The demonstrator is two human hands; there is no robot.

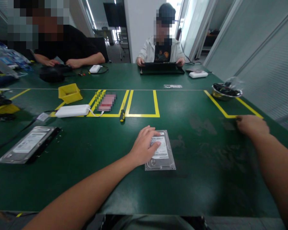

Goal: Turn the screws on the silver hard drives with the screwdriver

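A silver hard drive [163, 156] with a white label lies flat on the green table [201, 179] in front of me. My left hand [145, 146] rests on its left half, fingers spread over the label. My right hand [252, 125] lies on the table far to the right, fingers curled, by the corner of a yellow tape line; whether it holds anything is hidden. A screwdriver [122, 115] with a black and yellow handle lies just beyond the drive.
A second hard drive [30, 143] lies at left beside loose screws. A white power bank [73, 111], yellow bin [69, 92] and metal bowl [227, 90] stand farther out. Two people sit across the table, one at a laptop [162, 68].
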